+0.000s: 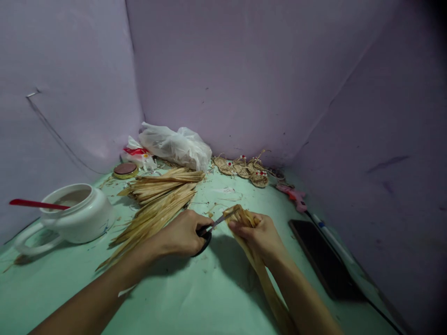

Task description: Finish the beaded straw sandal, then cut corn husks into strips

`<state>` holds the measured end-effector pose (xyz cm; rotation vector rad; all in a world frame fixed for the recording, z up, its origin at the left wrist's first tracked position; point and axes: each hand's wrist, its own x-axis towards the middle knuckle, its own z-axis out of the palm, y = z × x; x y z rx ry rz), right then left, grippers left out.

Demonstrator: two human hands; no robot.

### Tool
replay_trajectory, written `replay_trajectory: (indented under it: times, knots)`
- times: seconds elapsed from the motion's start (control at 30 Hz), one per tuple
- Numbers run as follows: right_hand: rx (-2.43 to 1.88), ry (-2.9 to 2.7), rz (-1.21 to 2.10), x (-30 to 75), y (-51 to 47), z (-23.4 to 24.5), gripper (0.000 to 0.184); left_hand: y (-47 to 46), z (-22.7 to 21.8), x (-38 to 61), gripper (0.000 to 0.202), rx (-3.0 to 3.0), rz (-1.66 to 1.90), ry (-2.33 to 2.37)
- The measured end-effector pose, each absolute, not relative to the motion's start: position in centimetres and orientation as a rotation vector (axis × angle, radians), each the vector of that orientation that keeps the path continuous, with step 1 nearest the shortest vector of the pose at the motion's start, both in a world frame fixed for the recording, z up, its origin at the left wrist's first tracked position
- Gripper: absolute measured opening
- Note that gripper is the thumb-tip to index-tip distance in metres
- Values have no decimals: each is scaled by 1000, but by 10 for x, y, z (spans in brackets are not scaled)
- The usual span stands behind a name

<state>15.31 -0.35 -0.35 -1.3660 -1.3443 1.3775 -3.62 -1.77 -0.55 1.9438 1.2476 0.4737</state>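
The left hand gripped a pair of scissors by its black handles, fingers curled closed around them. The right hand pinched a dried leaf between thumb and fingers; its bunched upper end met the scissors above the middle of the green table, while its length trailed down toward the viewer. Whether the blades were parted could not be clearly made out. More dried leaves lay spread at left, before a white plastic bag. A white mug (a red stick rested across its rim) stood farther left. At right lay a phone, with a pink tool beyond it.
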Motion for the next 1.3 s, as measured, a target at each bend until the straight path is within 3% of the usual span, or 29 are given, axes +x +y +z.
replay_trajectory:
  times: [0.37,0.67,1.3]
  knots:
    - [-1372,-1374,1489,155,-6,3,33,-15,-3,-38,3,1802,463,1139]
    - [-1373,-1363,1584,158,-6,8,30,-15,-3,-37,16,1688,418,1067]
    - [-1276,-1368,1705,160,-7,6,33,-17,14,-42,17,1788,364,1092]
